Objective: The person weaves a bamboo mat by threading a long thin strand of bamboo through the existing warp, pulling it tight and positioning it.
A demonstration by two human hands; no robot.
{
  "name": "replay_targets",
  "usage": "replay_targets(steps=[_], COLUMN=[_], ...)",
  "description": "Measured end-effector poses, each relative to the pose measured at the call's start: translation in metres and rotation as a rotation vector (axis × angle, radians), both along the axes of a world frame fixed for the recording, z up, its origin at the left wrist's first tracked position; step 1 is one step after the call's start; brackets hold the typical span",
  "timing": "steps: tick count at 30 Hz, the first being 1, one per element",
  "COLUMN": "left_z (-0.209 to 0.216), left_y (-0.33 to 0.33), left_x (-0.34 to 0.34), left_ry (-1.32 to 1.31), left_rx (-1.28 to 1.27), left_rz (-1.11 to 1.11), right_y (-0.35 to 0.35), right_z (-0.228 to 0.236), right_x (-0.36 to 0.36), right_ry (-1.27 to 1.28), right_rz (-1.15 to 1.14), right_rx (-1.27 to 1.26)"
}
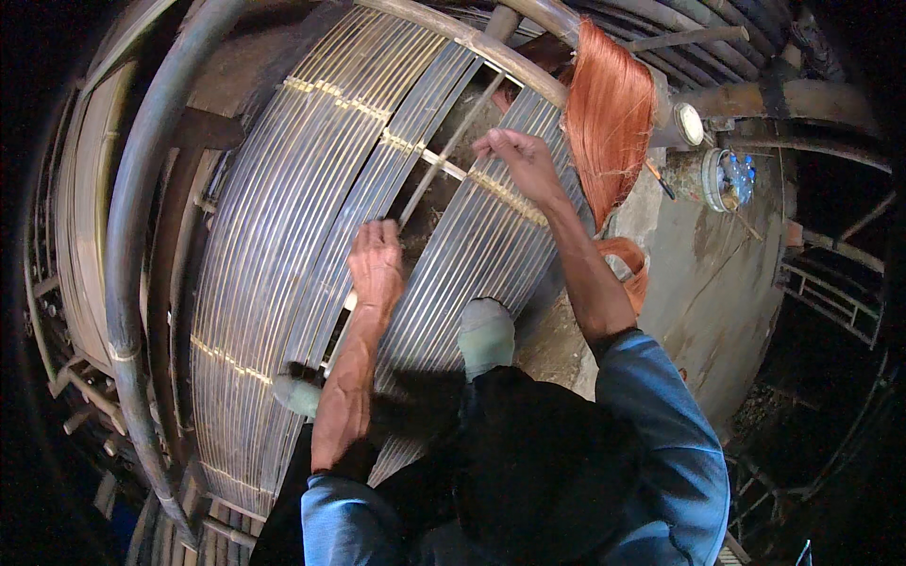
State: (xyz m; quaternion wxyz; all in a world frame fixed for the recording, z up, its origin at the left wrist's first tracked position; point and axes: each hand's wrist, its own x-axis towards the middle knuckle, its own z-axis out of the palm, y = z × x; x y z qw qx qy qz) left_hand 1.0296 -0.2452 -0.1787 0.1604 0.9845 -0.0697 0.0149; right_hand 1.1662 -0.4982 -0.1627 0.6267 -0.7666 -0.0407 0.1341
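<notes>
Beneath me lies a bench of narrow slats, tied across with pale cord bindings. A long gap runs through it, and a thin stick lies along that gap. My left hand is closed above the slats at the gap's left side, its fingertips curled under. Farther off, my right hand hovers over the right-hand slats with thumb and fingers pinched together. Whatever either hand holds is too small or hidden to make out. Near my right hand, a bundle of orange-brown fibres hangs over a pole.
A curved bamboo pole runs along the left, and another pole crosses the far end. My feet in grey-green socks rest on the slats. Right of them are a coil of orange fibres and a bucket with plastic bottles.
</notes>
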Motion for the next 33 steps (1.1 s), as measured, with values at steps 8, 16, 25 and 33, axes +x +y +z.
replay_targets(steps=[8, 16, 25, 33], left_z=[0.013, 0.007, 0.007, -0.006], left_y=[-0.019, -0.030, -0.030, -0.023], left_x=[-0.039, -0.043, -0.047, -0.042], left_ry=[0.119, 0.235, 0.148, 0.260], left_rx=[-0.370, -0.432, -0.466, -0.752], left_rz=[0.348, 0.328, 0.293, 0.336], right_y=[0.017, 0.003, -0.004, 0.008], right_z=[-0.018, -0.036, -0.047, -0.032], right_x=[0.030, 0.037, 0.052, 0.051], right_ry=[-0.461, -0.540, -0.577, -0.487], right_rz=[0.235, 0.368, 0.544, 0.507], right_rx=[-0.485, -0.793, -0.855, -0.862])
